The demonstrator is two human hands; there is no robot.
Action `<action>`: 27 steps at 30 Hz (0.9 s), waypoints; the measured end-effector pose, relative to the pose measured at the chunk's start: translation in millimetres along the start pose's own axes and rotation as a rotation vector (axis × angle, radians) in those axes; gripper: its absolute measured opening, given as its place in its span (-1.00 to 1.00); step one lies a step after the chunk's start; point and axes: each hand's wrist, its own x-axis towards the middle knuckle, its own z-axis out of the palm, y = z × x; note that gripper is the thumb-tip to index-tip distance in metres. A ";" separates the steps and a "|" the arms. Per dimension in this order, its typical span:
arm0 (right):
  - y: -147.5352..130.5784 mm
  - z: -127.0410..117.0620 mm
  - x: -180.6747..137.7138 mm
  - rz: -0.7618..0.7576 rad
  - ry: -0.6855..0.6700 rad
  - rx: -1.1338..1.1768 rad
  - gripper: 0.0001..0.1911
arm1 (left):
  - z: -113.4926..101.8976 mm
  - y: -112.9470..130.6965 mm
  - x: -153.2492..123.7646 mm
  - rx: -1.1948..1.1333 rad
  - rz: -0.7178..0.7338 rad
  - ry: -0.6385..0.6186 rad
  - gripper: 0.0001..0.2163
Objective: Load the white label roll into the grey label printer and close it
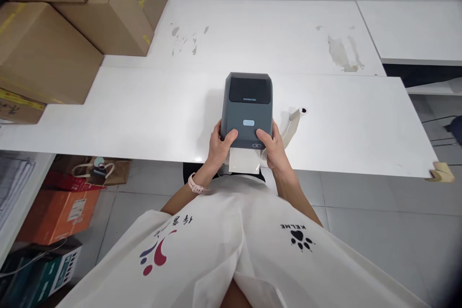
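Observation:
A dark grey label printer (247, 101) with a glossy black window and a light button is between my two hands, above the white table near its front edge. My left hand (218, 147) grips its left side, thumb on top. On the right side my right hand (273, 147) grips it the same way. A blank white label strip (244, 160) hangs out of the printer's front towards my body. Beside my right hand lies a curled pale paper strip (292, 125) with a dark round end. The fingers under the printer are hidden.
Stacked cardboard boxes (46, 48) stand at the table's (144, 106) back left. Its front right corner carries a tan guard (441, 172). Below on the left are an orange box (59, 214), a paper bag (121, 171) and a shelf (27, 211). Grey worn patches (341, 53) mark the tabletop.

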 end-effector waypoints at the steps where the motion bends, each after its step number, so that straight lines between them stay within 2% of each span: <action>1: -1.3 2.0 -0.2 0.002 0.017 0.001 -0.09 | 0.6 -0.8 1.2 0.005 0.016 0.015 -0.29; 6: -2.8 7.0 2.8 0.039 0.058 0.087 -0.04 | -9.0 -5.3 -7.6 0.041 0.009 0.008 -0.30; 8: -1.6 6.7 3.2 0.022 0.072 0.080 -0.05 | -17.0 -9.1 -22.1 0.127 -0.010 0.105 -0.36; 10: 0.8 6.2 2.6 -0.016 0.080 0.021 -0.09 | -23.2 -13.5 -38.6 0.222 -0.029 0.225 -0.53; 11: 2.3 6.0 2.0 -0.034 0.079 -0.012 -0.11 | -24.7 -15.1 -45.6 0.224 -0.054 0.199 -0.61; 15: 5.6 5.5 2.1 -0.038 0.067 -0.019 -0.14 | -18.2 -12.7 -55.2 0.133 -0.251 -0.157 -0.55; 17: 2.3 5.6 5.6 -0.023 0.105 -0.011 -0.13 | -13.3 -7.3 -51.7 0.114 -0.290 -0.224 -0.58; 20: -9.7 6.0 15.3 -0.059 0.182 -0.140 -0.09 | -13.8 -0.3 -46.6 0.146 -0.232 -0.253 -0.60; 24: -23.9 4.9 28.7 -0.147 0.195 -0.345 -0.05 | -29.1 1.2 -44.7 0.240 -0.128 -0.280 -0.53; 25: -24.9 4.3 31.1 -0.186 0.192 -0.409 -0.04 | -33.5 0.9 -43.8 0.255 -0.091 -0.240 -0.52; 27: -24.1 2.9 34.9 -0.280 0.180 -0.548 -0.01 | -40.1 0.8 -40.1 0.260 0.000 -0.081 -0.53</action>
